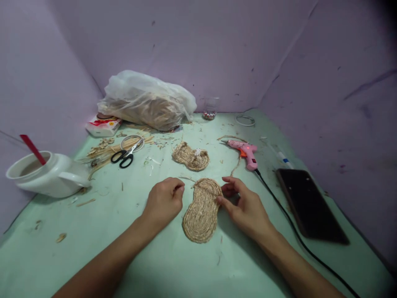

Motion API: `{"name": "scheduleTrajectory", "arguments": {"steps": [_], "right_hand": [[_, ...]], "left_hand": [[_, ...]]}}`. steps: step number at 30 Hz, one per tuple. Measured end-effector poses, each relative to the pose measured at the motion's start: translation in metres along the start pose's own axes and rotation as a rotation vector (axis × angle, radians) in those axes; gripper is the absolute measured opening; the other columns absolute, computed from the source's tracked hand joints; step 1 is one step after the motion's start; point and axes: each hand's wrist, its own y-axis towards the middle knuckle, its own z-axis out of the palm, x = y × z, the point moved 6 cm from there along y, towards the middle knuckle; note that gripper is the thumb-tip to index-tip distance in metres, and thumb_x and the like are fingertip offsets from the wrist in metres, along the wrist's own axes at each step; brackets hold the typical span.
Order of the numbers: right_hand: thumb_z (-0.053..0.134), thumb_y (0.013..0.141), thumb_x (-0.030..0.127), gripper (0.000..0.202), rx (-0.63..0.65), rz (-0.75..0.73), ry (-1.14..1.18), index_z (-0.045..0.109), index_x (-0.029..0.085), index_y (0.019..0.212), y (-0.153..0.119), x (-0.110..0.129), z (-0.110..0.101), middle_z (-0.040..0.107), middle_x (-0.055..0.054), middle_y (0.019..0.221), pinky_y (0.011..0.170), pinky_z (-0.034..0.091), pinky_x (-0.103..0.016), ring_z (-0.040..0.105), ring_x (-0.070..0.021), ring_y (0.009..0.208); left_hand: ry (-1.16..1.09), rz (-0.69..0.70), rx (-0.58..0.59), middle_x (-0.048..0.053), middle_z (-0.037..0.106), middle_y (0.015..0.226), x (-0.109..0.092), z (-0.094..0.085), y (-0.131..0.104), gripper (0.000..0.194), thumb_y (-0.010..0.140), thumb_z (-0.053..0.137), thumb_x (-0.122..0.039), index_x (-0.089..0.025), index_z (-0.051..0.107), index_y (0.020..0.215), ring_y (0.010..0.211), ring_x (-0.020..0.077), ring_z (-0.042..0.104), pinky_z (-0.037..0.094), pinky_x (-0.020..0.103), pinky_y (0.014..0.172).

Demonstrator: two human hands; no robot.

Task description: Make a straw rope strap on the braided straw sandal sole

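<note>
A woven straw sole-shaped piece (201, 213) lies flat on the green table, its narrower waist near the middle. My right hand (246, 207) touches its upper right edge with thumb and fingers, the fingers parted. To the left of the piece, my left hand (164, 200) is closed with the fingertips pinched together; a thin strand runs from near them toward the top of the piece, and whether it is held is hard to see. A second, smaller woven piece (190, 157) with a white decoration sits farther back.
Behind on the right are a pink glue gun (245, 151) with a black cord and a dark phone (310, 205). Scissors (126, 155), straw strips and a white pitcher (51, 174) stand left. A plastic bag (149, 101) and beads in a cup (210, 111) are at the back.
</note>
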Motion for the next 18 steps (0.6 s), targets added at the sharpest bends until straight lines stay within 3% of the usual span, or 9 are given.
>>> {"name": "scheduleTrajectory", "arguments": {"steps": [4, 10, 18], "right_hand": [[0.056, 0.076, 0.02, 0.036, 0.014, -0.036, 0.069, 0.049, 0.019, 0.111, 0.0, 0.006, 0.01, 0.064, -0.007, 0.092, 0.068, 0.051, -0.034, 0.061, -0.017, 0.074], [0.051, 0.079, 0.016, 0.035, 0.095, -0.086, 0.287, 0.046, 0.019, 0.113, 0.006, 0.013, 0.03, 0.064, -0.008, 0.096, 0.076, 0.052, -0.034, 0.063, -0.0165, 0.082], [0.057, 0.077, 0.021, 0.035, 0.034, 0.026, 0.416, 0.047, 0.02, 0.11, 0.014, 0.004, 0.025, 0.063, -0.007, 0.092, 0.074, 0.051, -0.035, 0.061, -0.0178, 0.081]], "left_hand": [[-0.134, -0.032, -0.055, 0.004, 0.068, 0.083, 0.01, 0.007, 0.007, 0.022, 0.078, 0.045, -0.019, -0.017, 0.065, 0.087, 0.073, 0.0153, 0.059, 0.045, 0.027, 0.068], [-0.376, -0.2, -0.092, 0.002, 0.066, 0.074, 0.031, 0.011, 0.006, 0.024, 0.076, 0.044, -0.022, -0.015, 0.063, 0.088, 0.053, 0.0113, 0.054, 0.043, 0.023, 0.053], [-0.398, -0.09, -0.069, 0.0, 0.061, 0.063, 0.032, 0.017, 0.011, 0.019, 0.074, 0.05, -0.023, -0.015, 0.065, 0.082, 0.052, 0.0102, 0.048, 0.038, 0.021, 0.05]]}}
